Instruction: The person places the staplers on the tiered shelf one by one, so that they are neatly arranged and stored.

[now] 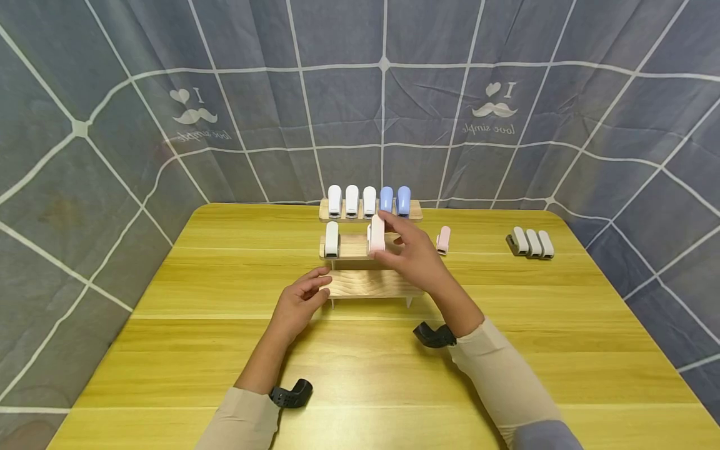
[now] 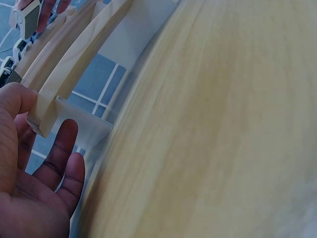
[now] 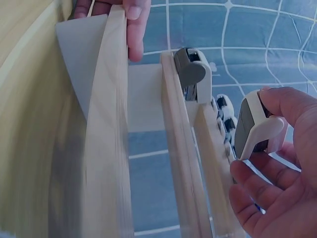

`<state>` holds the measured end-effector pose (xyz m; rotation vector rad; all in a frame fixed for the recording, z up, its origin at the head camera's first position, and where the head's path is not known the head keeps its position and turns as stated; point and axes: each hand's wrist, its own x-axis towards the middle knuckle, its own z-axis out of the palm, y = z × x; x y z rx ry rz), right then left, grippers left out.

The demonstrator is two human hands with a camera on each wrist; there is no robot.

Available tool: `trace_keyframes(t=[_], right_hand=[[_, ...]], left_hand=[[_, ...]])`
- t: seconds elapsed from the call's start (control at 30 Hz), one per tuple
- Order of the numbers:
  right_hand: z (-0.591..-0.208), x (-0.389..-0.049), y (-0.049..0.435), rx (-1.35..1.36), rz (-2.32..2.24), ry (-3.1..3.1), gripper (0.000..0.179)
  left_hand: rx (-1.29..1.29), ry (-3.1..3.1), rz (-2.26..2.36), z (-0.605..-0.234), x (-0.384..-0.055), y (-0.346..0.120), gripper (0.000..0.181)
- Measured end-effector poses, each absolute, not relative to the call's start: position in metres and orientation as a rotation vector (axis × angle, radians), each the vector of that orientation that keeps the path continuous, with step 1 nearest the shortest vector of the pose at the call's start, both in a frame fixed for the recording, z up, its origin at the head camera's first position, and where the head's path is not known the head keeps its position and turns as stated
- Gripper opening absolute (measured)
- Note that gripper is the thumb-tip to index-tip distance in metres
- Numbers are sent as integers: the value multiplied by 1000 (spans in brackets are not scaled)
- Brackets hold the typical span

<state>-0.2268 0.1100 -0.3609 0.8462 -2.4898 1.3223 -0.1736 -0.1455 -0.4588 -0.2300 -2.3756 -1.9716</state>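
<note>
A pink stapler (image 1: 377, 234) is pinched between the thumb and fingers of my right hand (image 1: 413, 253), in front of the middle tier of a wooden three-step rack (image 1: 365, 284). In the right wrist view this stapler (image 3: 252, 124) shows a grey base and hangs apart from the boards. My left hand (image 1: 298, 305) grips the left end of the rack's lowest board (image 2: 74, 64), thumb on one side and fingers on the other. On the middle tier's left end stands a white stapler (image 1: 332, 239). Along the top tier are three white staplers (image 1: 352, 201) and two blue staplers (image 1: 402, 201).
Right of the rack, another pink stapler (image 1: 444, 240) lies on the wooden table (image 1: 540, 325). Three white staplers (image 1: 532, 243) sit side by side farther right. A grey checked cloth (image 1: 337, 112) hangs behind and beside the table.
</note>
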Motion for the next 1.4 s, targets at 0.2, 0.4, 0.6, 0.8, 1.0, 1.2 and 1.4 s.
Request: trace_keyframes(t=[0.2,0.4,0.6,0.8,1.0,1.2,1.4], right_hand=[[-363,-228,101,835,1354,-2519,74],[-370,-230,90,841,1411,-2532,72],[-377,-231,82,842,1415,-2556,70],[-380,-231,75,853,1388,-2556,69],[-383,-233,72,815,1340,-2604,71],[-385,-233,71,787,1286,-2630,71],[-385,-233,68,788,1207,-2646,71]], left_hand=[[-222,-2420,-1948,-444,-168,-143,28],[-239,-2446,-1923,-422,-156,-140,28],[-242,-2434,-1933,-421,-156,-140,28],[-235,-2447,-1925,-423,-157,-141,28],[-241,-2446,-1923,-422,-157,-140,28],[-236,-2453,-1922,-422,-156,-140,28],[-245,-2455,-1907,-422,-156,-140,28]])
